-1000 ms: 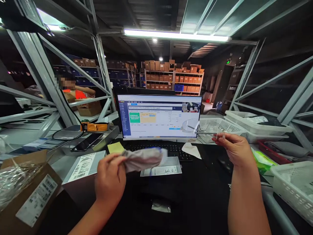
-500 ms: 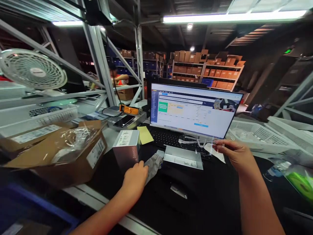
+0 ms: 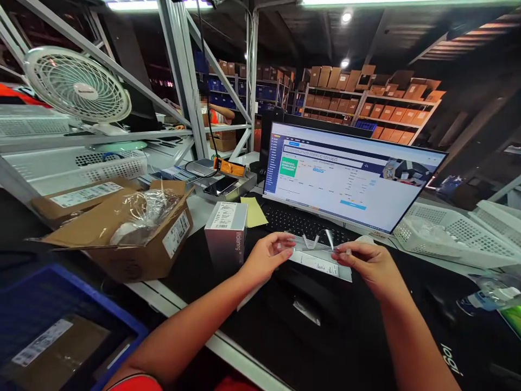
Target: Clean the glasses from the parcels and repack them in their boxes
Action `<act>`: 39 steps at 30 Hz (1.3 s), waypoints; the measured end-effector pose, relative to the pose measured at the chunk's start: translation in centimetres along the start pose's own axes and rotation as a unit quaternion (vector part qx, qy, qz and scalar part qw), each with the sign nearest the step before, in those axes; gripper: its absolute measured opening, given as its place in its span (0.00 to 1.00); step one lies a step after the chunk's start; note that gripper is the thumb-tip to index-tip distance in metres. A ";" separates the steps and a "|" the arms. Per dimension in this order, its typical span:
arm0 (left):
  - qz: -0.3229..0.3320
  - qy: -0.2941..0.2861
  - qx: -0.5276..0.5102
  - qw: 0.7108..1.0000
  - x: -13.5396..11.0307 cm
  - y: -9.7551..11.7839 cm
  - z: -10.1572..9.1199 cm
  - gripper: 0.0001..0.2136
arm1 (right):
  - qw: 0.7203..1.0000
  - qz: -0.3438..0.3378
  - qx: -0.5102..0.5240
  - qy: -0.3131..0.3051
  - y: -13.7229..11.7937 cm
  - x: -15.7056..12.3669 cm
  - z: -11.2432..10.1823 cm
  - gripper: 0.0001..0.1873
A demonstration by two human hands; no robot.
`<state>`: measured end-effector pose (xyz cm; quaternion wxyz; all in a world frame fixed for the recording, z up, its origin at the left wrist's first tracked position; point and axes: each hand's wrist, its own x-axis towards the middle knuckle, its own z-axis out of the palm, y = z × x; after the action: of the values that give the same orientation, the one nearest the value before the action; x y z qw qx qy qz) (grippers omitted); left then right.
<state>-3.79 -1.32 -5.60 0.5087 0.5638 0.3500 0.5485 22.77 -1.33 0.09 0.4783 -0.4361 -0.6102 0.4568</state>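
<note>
While the right grip pinches the clear glasses at one end, the left grip curls by their other side (whether it grasps them, I cannot tell). They are above the shallow open box, right of the grey box on the black worktop.

A tube light glares above the glowing monitor. The roof behind the monitor is dim. Wide-angle distortion stretches the edges.
</note>
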 end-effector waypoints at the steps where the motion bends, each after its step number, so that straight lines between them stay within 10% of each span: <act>1: -0.010 -0.002 -0.028 1.000 0.2 0.0 0.0 0.19 | 1.000 0.002 -0.004 -0.010 0.1 0.0 0.3 0.15; 14: -0.044 0.034 -0.165 0.985 -1.3 -0.8 -1.4 0.16 | 0.996 0.000 0.019 -0.089 0.4 -0.5 1.9 0.08; 24: -0.101 -0.034 -0.336 0.936 -1.4 0.4 -1.0 0.17 | 0.980 0.109 0.139 -0.096 1.2 0.8 1.7 0.21; 39: -0.049 -0.060 -0.176 0.981 -1.3 0.1 -0.7 0.19 | 0.998 -0.003 -0.056 -0.032 -2.5 -2.6 -1.0 0.16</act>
<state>-4.69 -2.45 -5.91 0.6467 0.4795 0.2439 0.5407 23.92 -4.25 2.16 0.4349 -0.4456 -0.6512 0.4338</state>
